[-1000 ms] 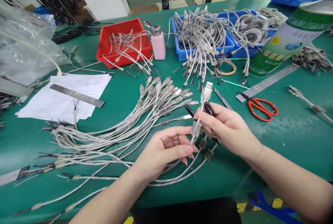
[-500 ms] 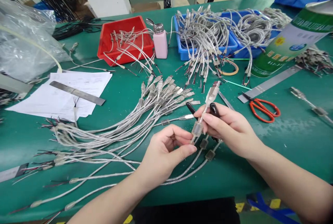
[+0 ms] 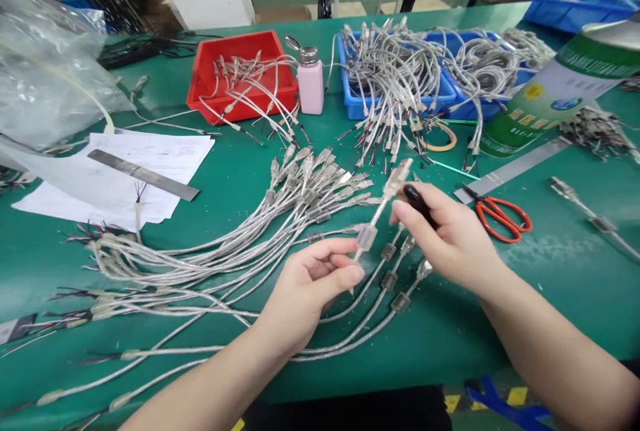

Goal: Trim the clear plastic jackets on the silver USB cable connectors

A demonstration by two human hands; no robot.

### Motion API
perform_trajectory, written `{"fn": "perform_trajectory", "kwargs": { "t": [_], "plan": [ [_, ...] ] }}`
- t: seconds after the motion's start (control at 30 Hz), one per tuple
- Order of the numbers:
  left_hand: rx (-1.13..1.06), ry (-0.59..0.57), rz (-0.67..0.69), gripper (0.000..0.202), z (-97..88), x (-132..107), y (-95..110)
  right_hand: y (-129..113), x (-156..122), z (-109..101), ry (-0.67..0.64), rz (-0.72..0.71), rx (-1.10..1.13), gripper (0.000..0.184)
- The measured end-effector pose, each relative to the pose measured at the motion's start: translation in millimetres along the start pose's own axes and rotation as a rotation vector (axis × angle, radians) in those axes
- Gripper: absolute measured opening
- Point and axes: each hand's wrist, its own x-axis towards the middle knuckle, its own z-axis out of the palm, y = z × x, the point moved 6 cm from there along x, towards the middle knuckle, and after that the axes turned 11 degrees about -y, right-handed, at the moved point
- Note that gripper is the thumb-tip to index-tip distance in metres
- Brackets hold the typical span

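My left hand (image 3: 320,281) pinches a clear-jacketed USB cable (image 3: 367,237) just below its ferrite bead, with the plug tilted up to the right. Close by that plug, my right hand (image 3: 450,231) is curled around a black-handled tool (image 3: 420,203); most of the tool is hidden in the palm. The right fingertips appear apart from the cable. Under and between the hands lie several similar cables, one with its bead (image 3: 401,303) showing. To the left spreads a bundle of USB cables (image 3: 225,257), plugs toward the middle and stripped wire ends toward the left.
Behind are a red bin (image 3: 200,71), a pink pump bottle (image 3: 311,87) and blue bins (image 3: 354,109) heaped with cables. On the right are orange-handled scissors (image 3: 503,221), a steel ruler (image 3: 520,167) and a green-and-white can (image 3: 550,97). Papers (image 3: 150,157) with another ruler (image 3: 145,175) lie left.
The cable in my left hand has shifted slightly left and down. My right fingers, earlier around the cable below its plug, have come off it. The black-handled tool stays in the right hand.
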Motion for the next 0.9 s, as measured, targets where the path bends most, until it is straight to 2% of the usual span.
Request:
{"fn": "perform_trajectory", "kwargs": {
  "t": [0.1, 0.17, 0.23, 0.37, 0.57, 0.67, 0.73, 0.83, 0.9],
  "plan": [
    [-0.076, 0.015, -0.001, 0.026, -1.7, 1.1, 1.6, 15.7, 9.7, -7.1, 0.058, -0.056, -0.314, 0.052],
    [-0.100, 0.029, 0.008, 0.026, -2.6, 1.3, 3.8, 32.5, 15.5, -14.8, 0.084, -0.003, -0.467, 0.047],
    [-0.115, 0.041, 0.015, 0.023, -3.3, 1.1, 5.5, 54.0, 19.8, -24.4, 0.074, 0.153, -0.555, 0.035],
    [-0.132, 0.054, 0.023, 0.021, -3.5, 0.1, 6.5, 89.5, 21.8, -37.9, 0.035, 0.426, -0.610, 0.027],
    [-0.142, 0.078, 0.027, 0.015, -4.5, 0.1, 5.9, 118.1, 22.5, -37.1, -0.026, 0.568, -0.500, 0.012],
    [-0.144, 0.077, 0.032, 0.010, -6.1, -0.3, 5.8, 124.7, 22.1, -45.7, -0.016, 0.596, -0.410, 0.011],
    [-0.152, 0.079, 0.041, 0.008, -7.9, -1.3, 6.0, 123.7, 21.0, -56.1, 0.048, 0.598, -0.356, 0.002],
    [-0.181, 0.070, 0.061, 0.009, -9.1, -2.4, 6.8, 107.4, 19.2, -65.3, 0.166, 0.533, -0.258, 0.022],
    [-0.204, 0.040, 0.077, 0.011, -7.3, -1.9, 7.9, 86.5, 16.9, -60.2, 0.191, 0.450, -0.170, 0.030]
  ]
}}
